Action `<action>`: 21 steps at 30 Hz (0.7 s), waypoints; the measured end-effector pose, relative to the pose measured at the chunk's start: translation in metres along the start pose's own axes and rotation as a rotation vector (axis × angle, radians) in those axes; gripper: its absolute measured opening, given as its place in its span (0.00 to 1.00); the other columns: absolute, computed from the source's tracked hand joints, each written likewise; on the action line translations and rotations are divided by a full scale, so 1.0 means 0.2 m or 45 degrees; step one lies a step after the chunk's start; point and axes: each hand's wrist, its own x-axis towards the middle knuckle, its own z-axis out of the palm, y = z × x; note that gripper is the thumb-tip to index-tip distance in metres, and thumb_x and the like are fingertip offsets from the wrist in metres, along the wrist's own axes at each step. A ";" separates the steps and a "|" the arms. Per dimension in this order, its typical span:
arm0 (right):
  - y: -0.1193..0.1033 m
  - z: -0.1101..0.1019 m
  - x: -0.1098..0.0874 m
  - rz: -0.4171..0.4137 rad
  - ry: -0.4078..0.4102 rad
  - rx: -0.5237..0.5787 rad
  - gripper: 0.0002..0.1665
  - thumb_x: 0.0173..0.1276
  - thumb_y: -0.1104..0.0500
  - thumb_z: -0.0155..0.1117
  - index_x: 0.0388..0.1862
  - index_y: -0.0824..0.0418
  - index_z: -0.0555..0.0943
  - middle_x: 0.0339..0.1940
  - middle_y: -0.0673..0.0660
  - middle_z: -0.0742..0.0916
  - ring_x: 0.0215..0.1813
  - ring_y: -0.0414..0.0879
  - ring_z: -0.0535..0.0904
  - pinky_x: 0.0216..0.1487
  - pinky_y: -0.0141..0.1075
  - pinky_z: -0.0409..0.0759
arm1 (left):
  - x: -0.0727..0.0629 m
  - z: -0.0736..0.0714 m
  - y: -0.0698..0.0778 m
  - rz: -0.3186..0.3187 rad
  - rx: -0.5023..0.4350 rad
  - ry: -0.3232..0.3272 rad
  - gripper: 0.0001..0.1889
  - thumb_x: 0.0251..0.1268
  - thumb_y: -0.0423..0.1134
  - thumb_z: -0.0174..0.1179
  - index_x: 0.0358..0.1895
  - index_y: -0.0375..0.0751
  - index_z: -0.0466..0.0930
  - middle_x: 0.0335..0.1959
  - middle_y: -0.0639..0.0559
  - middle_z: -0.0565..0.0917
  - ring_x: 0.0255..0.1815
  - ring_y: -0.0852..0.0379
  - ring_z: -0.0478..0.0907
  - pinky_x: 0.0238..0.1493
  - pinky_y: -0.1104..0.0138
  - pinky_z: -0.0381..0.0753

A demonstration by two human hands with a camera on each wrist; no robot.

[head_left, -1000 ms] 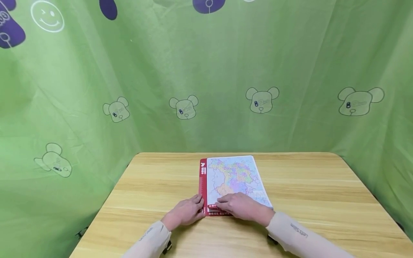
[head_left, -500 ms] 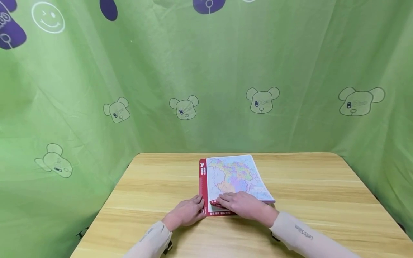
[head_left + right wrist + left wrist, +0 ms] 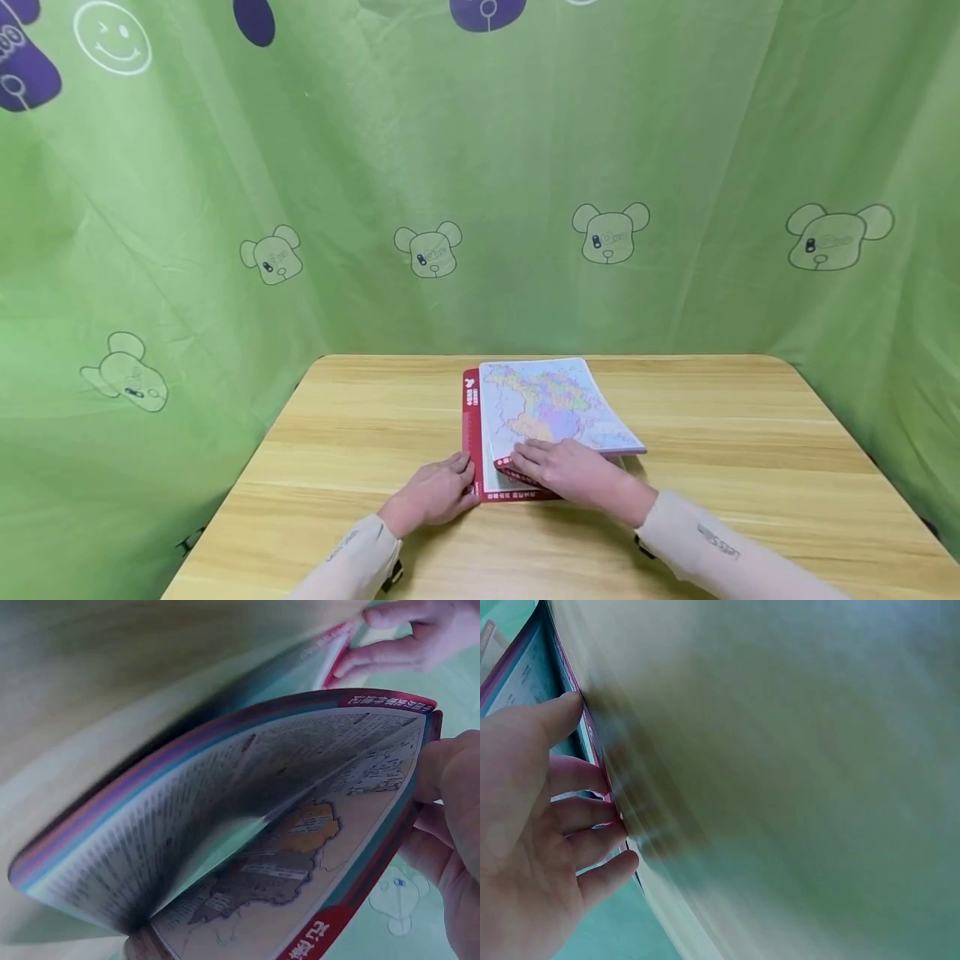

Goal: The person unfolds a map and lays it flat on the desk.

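Observation:
A map booklet [image 3: 558,408], its top face printed with a coloured map, lies partly over a red-bordered map sheet [image 3: 471,425]. My right hand [image 3: 577,471] grips the booklet's near edge and holds that end raised above the sheet. In the right wrist view the pages [image 3: 292,832] gape apart, showing text and a map, with my right hand [image 3: 457,825] at one side. My left hand [image 3: 433,493] rests on the sheet's near left corner. Seen from the left wrist, the left fingers [image 3: 592,840] touch along the red edge, relaxed and not wrapped round it.
A light wood-grain table [image 3: 360,417] with rounded far corners carries everything. Green cloth [image 3: 517,292] printed with bear heads hangs behind the table and along both sides.
My right hand has moved slightly away from me and up, lifting the near end of the booklet, so more of the red-bordered sheet shows below it. The left hand has stayed in place.

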 end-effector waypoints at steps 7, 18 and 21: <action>0.06 -0.06 -0.04 -0.015 0.180 -0.056 0.25 0.57 0.68 0.54 0.54 0.61 0.80 0.51 0.58 0.84 0.49 0.49 0.82 0.28 0.33 0.82 | 0.00 -0.01 0.02 -0.028 -0.012 -0.020 0.34 0.70 0.59 0.46 0.68 0.36 0.65 0.69 0.42 0.64 0.70 0.48 0.60 0.66 0.59 0.64; 0.13 -0.13 -0.14 0.034 0.271 -0.058 0.26 0.63 0.70 0.42 0.55 0.62 0.80 0.53 0.60 0.84 0.50 0.50 0.82 0.28 0.35 0.82 | 0.00 -0.01 0.02 -0.046 -0.002 -0.016 0.34 0.70 0.59 0.46 0.68 0.35 0.65 0.69 0.41 0.64 0.70 0.47 0.60 0.66 0.59 0.64; 0.15 -0.13 -0.17 0.028 0.323 -0.066 0.29 0.64 0.69 0.34 0.53 0.63 0.81 0.51 0.60 0.84 0.50 0.51 0.82 0.27 0.35 0.82 | 0.00 -0.01 0.03 -0.046 -0.003 -0.009 0.34 0.70 0.59 0.46 0.67 0.35 0.65 0.69 0.41 0.65 0.69 0.47 0.61 0.66 0.58 0.64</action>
